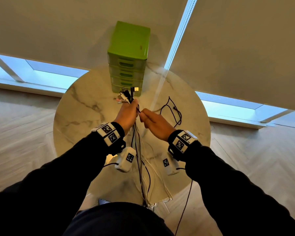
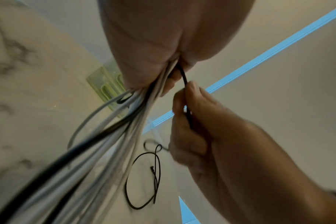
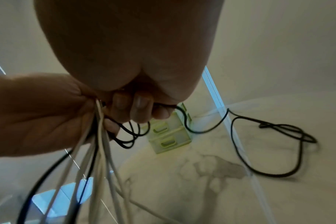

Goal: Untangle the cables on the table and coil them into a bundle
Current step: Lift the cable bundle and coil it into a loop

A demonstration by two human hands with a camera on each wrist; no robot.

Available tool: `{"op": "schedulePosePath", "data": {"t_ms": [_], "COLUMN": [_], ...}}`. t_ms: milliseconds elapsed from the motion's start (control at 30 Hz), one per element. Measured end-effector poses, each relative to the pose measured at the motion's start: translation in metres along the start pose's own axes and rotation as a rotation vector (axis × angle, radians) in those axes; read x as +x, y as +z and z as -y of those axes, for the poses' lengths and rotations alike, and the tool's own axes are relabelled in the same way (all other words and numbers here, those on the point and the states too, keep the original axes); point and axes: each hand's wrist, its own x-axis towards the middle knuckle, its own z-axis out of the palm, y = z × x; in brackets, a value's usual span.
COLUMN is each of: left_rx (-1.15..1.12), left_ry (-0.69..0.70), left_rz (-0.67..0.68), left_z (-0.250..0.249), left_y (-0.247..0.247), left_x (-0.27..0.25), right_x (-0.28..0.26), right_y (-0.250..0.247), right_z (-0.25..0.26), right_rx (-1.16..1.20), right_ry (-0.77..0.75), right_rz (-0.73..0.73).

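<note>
My left hand (image 1: 127, 114) grips a bundle of white and black cables (image 1: 140, 160) above the round marble table (image 1: 78, 106). Their plug ends (image 1: 126, 94) stick out past my fist, and the long strands hang down over the table's near edge. My right hand (image 1: 153, 121) pinches one thin black cable (image 2: 184, 77) right beside the left fist. The rest of this black cable (image 1: 173, 111) lies in loose loops on the table to the right, and these loops (image 3: 269, 145) show in the right wrist view. In the left wrist view the bundle (image 2: 105, 136) fans out below my left palm (image 2: 153, 45).
A green drawer unit (image 1: 129, 58) stands at the table's far edge, just beyond my hands. Behind it hang beige roller blinds over low windows. Wooden floor surrounds the table on both sides.
</note>
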Motion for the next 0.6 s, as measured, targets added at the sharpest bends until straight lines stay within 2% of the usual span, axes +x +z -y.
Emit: {"op": "schedulePosePath", "data": {"t_ms": [167, 233, 333, 433, 533, 600], "left_rx": [-0.296, -0.31, -0.24, -0.098, 0.078, 0.22], "left_ry": [-0.02, 0.014, 0.128, 0.223, 0.288, 0.298], "left_rz": [-0.113, -0.126, -0.153, -0.091, 0.022, 0.082], "left_z": [0.002, 0.003, 0.001, -0.003, 0.006, 0.018], "left_y": [-0.014, -0.021, -0.031, -0.034, -0.024, -0.017], "left_x": [0.007, 0.009, 0.008, 0.0, -0.007, -0.008], "right_x": [-0.03, -0.036, -0.036, -0.026, -0.004, 0.012], "right_y": [-0.007, -0.013, -0.025, -0.035, -0.037, -0.032], "right_z": [-0.042, -0.066, -0.099, -0.111, -0.093, -0.066], "right_rx": [-0.093, -0.151, -0.383, -0.436, -0.335, -0.226], "right_ry": [0.126, 0.211, 0.365, 0.496, 0.483, 0.417], "right_rz": [0.228, 0.25, 0.281, 0.171, -0.038, -0.179]}}
